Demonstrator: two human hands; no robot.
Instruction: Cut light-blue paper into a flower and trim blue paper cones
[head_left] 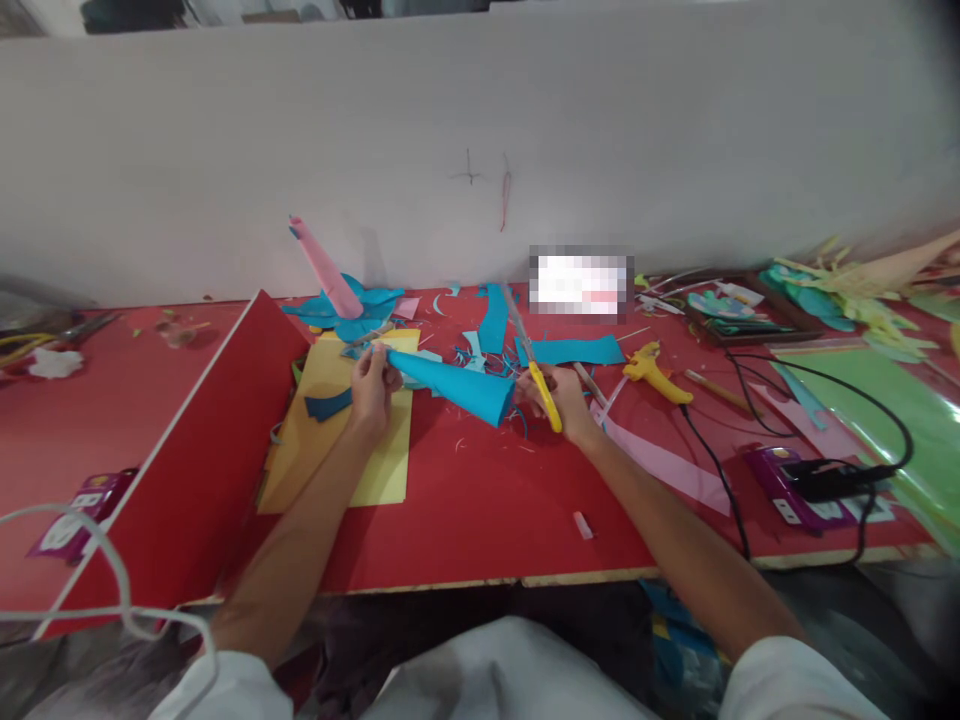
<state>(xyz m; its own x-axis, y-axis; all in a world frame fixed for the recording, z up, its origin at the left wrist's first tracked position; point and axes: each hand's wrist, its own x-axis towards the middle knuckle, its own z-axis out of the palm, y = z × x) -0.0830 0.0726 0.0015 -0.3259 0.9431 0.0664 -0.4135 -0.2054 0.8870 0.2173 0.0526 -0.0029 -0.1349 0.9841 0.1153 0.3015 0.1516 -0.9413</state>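
Observation:
My left hand pinches the narrow end of a blue paper cone, whose wide mouth points right. Near that mouth, my right hand is closed round yellow-handled scissors, with the blades pointing up and away from me. Whether my right fingers also touch the cone's rim I cannot tell. Under and beside my left hand are yellow sheets and a dark blue paper piece. Blue paper strips and thin offcuts lie behind the cone.
A pink paper cone stands on blue petal shapes at the back left. To the right are a yellow glue gun, its black cable, a pink strip and a purple power strip. A red divider rises at left.

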